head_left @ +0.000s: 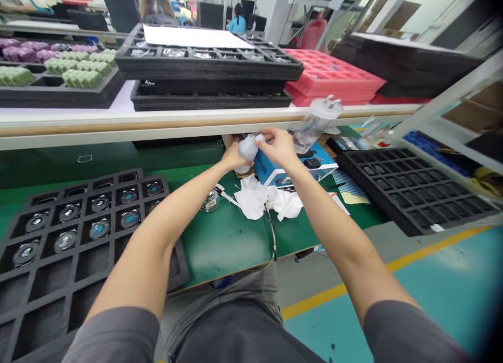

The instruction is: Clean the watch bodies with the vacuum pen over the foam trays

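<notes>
My left hand [234, 156] and my right hand [280, 147] hold a white rounded plastic piece [248, 147] between them above the green workbench [231, 237]. Its exact shape is partly hidden by my fingers. Just behind my right hand, a clear plastic bottle with a white cap [314, 124] stands tilted, next to a blue box [271, 169]. Below my wrists lie crumpled white wipes [251, 198], a small glass jar [210, 201] and a thin syringe [227, 196].
A black foam tray of round blue-centred parts [78, 232] lies at the left, and a black foam tray [408, 190] lies at the right. A white shelf edge [196, 124] crosses above my hands, bearing stacked trays. A co-worker in blue [238, 23] stands far off.
</notes>
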Demonstrator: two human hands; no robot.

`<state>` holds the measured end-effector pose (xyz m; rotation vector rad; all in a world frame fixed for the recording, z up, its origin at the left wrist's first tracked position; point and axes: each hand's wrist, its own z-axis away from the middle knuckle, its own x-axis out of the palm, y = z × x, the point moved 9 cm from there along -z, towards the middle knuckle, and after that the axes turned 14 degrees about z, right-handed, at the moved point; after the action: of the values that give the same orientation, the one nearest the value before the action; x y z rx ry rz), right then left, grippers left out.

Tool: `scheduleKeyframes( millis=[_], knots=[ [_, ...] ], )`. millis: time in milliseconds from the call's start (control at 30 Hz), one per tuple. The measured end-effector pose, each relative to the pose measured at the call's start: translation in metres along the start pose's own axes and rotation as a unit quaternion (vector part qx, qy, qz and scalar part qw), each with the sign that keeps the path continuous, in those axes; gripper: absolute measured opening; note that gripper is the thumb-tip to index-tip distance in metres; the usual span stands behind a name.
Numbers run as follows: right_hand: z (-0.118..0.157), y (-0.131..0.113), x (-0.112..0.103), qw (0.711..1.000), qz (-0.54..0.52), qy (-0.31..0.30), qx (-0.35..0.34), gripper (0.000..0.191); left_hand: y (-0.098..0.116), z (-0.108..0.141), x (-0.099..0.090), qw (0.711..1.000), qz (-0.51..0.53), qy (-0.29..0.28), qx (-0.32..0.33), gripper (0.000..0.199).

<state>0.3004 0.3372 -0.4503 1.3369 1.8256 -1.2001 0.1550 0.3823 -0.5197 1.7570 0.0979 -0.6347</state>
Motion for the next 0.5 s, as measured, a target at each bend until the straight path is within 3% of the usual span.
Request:
scheduleKeyframes(
  millis=[100, 200, 367, 433, 500],
  knots=[
    [-0.005, -0.003, 0.007, 1.000, 0.002, -0.010, -0.029, 0.049, -0.002, -0.002, 0.008, 1.000, 0.000, 0.011, -0.011, 0.087],
    [-0.002, -0.013, 0.005, 0.994, 0.029, -0.038, -0.100, 0.046, -0.004, 0.007, 0.009, 1.000, 0.006, 0.004, -0.003, 0.092],
    [0.001, -0.041, 0.001, 0.951, 0.137, -0.119, -0.250, 0.040, -0.002, 0.018, 0.012, 1.000, 0.011, -0.009, 0.012, 0.094],
    [-0.001, -0.042, -0.001, 0.945, 0.192, -0.129, -0.229, 0.034, 0.000, 0.018, 0.014, 1.000, 0.011, -0.013, 0.018, 0.092],
    [-0.002, -0.037, -0.005, 0.944, 0.251, -0.122, -0.176, 0.046, 0.001, 0.019, 0.015, 0.999, 0.012, -0.017, 0.024, 0.089]
  ],
)
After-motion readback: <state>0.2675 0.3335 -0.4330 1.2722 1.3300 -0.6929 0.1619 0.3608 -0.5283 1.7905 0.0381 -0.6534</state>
